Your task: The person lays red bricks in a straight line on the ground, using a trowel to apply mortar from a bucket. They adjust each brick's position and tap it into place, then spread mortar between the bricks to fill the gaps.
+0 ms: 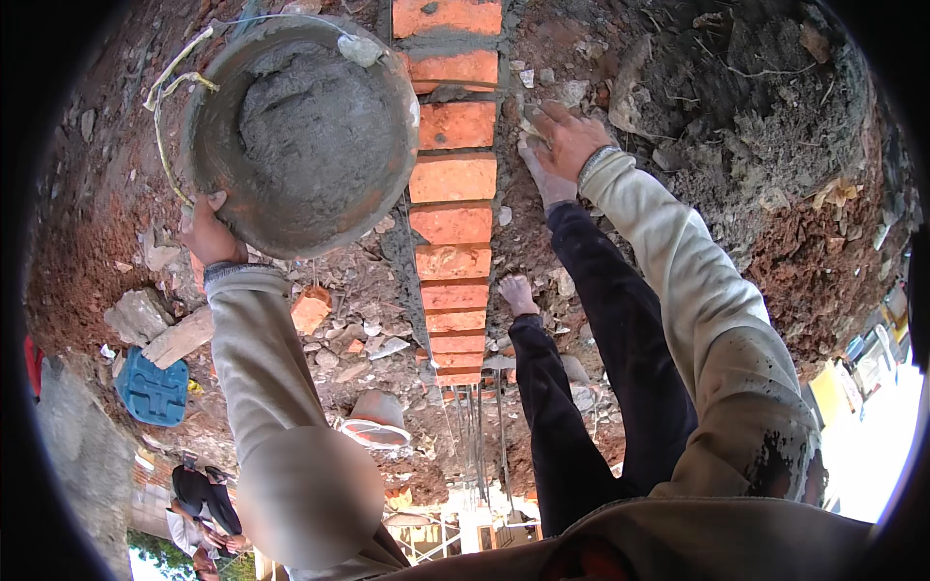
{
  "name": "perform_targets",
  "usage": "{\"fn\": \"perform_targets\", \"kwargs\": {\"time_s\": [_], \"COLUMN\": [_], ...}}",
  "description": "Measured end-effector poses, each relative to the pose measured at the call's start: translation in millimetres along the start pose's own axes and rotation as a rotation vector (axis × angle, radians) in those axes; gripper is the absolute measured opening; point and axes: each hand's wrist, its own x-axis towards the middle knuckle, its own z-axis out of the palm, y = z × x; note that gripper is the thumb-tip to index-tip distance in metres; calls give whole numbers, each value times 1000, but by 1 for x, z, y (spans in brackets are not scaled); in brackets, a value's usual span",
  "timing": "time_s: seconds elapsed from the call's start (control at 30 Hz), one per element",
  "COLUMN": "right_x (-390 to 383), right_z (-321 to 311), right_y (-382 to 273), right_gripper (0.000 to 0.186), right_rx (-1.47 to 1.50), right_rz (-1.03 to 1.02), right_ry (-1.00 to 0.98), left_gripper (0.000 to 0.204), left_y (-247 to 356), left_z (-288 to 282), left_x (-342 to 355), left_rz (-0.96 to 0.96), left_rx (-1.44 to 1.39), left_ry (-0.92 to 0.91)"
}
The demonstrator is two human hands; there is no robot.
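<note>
A round, dark tub (199,116) of wet grey mortar (325,121) tilts left of a narrow row of orange bricks (452,177). My left hand (211,232) grips its near left rim, with the thumb over the edge. A knotted rope handle (160,126) hangs on the tub's left side. Grey mortar fills some joints between the bricks. To the right of the row, my right hand (570,140) reaches down by my foot (547,179), its fingers stretched forward and apart. Whether its fingertips touch the rubble is unclear. My other foot (518,293) stands closer to the bricks.
A small stone (360,49) tied to a string rests at the tub's far rim. Rubble and stone slabs (179,337) lie at left, beside a blue plastic piece (153,387). A bucket (376,418) and thin steel bars (475,441) are near the row's lower end. Other people (201,518) are lower left.
</note>
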Motion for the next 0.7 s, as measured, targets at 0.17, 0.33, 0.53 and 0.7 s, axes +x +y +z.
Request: {"fn": "perform_targets", "kwargs": {"time_s": [0.17, 0.33, 0.53, 0.7], "right_x": [6, -5, -75, -195], "right_z": [13, 22, 17, -16], "right_y": [-4, 1, 21, 38], "right_gripper": [53, 52, 53, 51], "right_rx": [-12, 82, 175, 257], "right_rz": [30, 95, 145, 219], "right_ry": [-182, 21, 114, -6], "left_gripper": [18, 21, 34, 32], "left_y": [-7, -19, 1, 23], "left_z": [-8, -14, 4, 1], "left_x": [-12, -30, -31, -49], "left_rz": [-16, -34, 149, 180], "left_rx": [-37, -40, 542, 549], "left_ry": [36, 47, 75, 72]}}
